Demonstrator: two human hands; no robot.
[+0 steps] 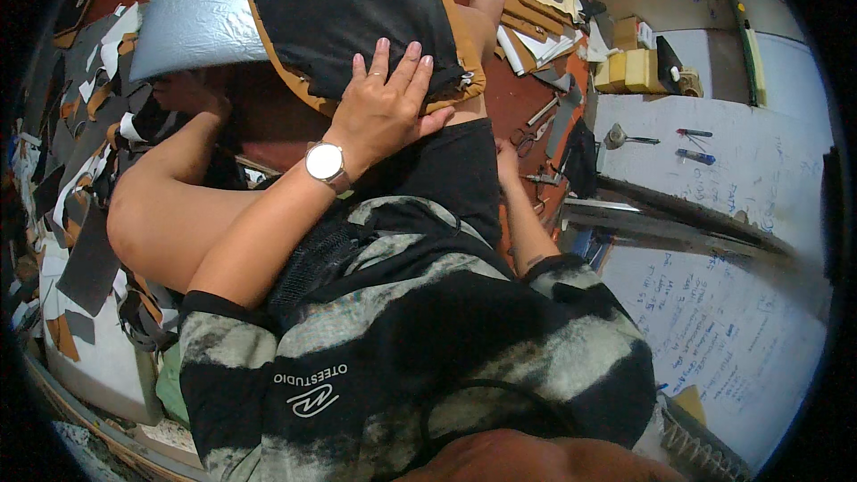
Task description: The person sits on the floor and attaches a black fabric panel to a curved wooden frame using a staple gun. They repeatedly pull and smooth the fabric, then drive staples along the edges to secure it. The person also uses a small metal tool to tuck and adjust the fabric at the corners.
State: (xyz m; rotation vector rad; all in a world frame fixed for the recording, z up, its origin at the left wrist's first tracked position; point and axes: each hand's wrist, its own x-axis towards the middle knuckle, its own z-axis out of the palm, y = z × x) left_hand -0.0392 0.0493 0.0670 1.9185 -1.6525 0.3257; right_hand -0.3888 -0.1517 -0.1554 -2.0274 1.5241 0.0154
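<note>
My left hand (388, 98) lies flat on a black panel with tan edging (348, 13), fingers stretched out and a little apart. A watch and a ring are on this arm and hand. The panel rests over my lap, its tan rim gathered and wrinkled near the lower right corner. My right hand (506, 159) is down at my right side beside my thigh, its fingers mostly hidden. Nearest to it are a pair of scissors (525, 139) and other metal tools (544, 178) on the red-brown surface.
Silvery foil sheeting (201, 13) lies beyond the panel at left. Leather and fabric scraps (89, 241) are heaped on the left. Tan cut pieces (527, 4) are stacked at the far right. A white written-on board (705, 321) holds pens (694, 157) and yellow blocks (629, 70).
</note>
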